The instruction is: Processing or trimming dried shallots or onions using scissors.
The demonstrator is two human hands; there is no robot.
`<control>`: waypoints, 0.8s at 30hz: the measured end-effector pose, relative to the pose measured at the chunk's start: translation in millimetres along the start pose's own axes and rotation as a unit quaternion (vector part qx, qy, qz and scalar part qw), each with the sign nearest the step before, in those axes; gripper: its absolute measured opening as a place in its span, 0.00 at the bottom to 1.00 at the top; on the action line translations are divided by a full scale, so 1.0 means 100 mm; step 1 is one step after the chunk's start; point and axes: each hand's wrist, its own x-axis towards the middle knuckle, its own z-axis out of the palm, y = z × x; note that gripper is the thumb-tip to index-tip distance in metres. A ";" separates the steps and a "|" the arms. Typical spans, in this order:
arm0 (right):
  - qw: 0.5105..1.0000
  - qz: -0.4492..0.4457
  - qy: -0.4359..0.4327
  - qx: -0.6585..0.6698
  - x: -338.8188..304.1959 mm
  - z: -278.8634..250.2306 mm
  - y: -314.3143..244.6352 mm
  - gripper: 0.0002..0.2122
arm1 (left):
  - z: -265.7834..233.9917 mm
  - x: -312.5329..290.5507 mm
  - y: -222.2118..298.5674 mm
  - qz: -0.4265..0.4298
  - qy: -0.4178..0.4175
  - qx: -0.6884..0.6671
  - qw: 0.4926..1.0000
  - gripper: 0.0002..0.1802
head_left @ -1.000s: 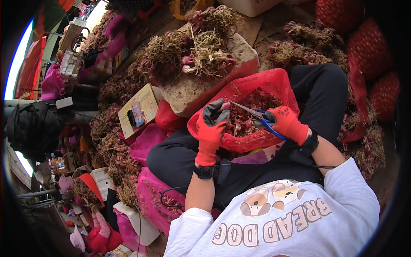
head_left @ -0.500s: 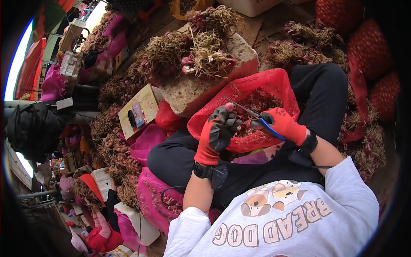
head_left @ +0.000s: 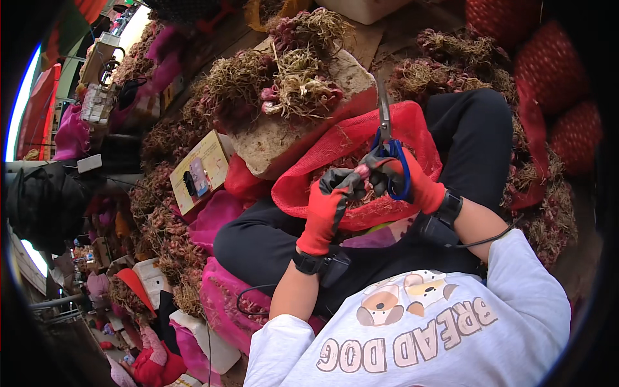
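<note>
Both my hands wear red gloves with dark grey palms and fingers, and they meet over an open red mesh bag (head_left: pixel 418 122) in my lap. My left hand (head_left: pixel 330 203) is closed, pinching a small pinkish shallot (head_left: pixel 362 171). In my right hand (head_left: pixel 416 180) is a pair of blue-handled scissors (head_left: pixel 385 119), with the blades pointing away from me and apart from the shallot. The right fingertips touch the shallot too. Loose shallots and dry trimmings lie inside the bag, partly hidden by my hands.
Beyond the bag, a pale, rough block (head_left: pixel 255 145) bears dried shallot bunches (head_left: pixel 303 80). More bunches (head_left: pixel 445 74) lie at far right, beside full red mesh sacks (head_left: pixel 551 68). A yellowish box (head_left: pixel 203 168) with small items on it stands at left, near pink mesh (head_left: pixel 229 297).
The scissors have swung from pointing left across the bag to pointing away from me. My right hand has moved left, its fingertips now at the shallot in my left hand.
</note>
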 end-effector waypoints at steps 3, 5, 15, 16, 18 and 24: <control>0.999 0.040 -0.003 -0.035 -0.02 -0.07 -0.02 0.12 | 0.06 -0.02 0.08 -0.007 0.004 -0.042 0.999 0.10; 0.995 0.076 -0.024 -0.053 -0.07 -0.01 -0.12 0.11 | 0.06 -0.01 0.13 -0.025 0.005 -0.042 0.999 0.10; 0.956 -0.121 0.026 -0.265 0.01 0.15 0.00 0.12 | -0.02 0.07 -0.14 0.088 0.109 0.093 0.986 0.10; 0.957 -0.113 0.015 -0.267 0.01 0.15 0.03 0.12 | -0.04 0.07 -0.16 0.096 0.111 0.124 0.981 0.10; 0.958 -0.098 -0.007 -0.269 0.02 0.11 0.14 0.12 | -0.13 0.08 -0.30 0.115 0.129 0.164 0.971 0.11; 0.996 0.081 -0.007 0.035 0.00 0.01 0.10 0.13 | 0.06 0.03 -0.08 0.174 0.029 0.211 0.961 0.14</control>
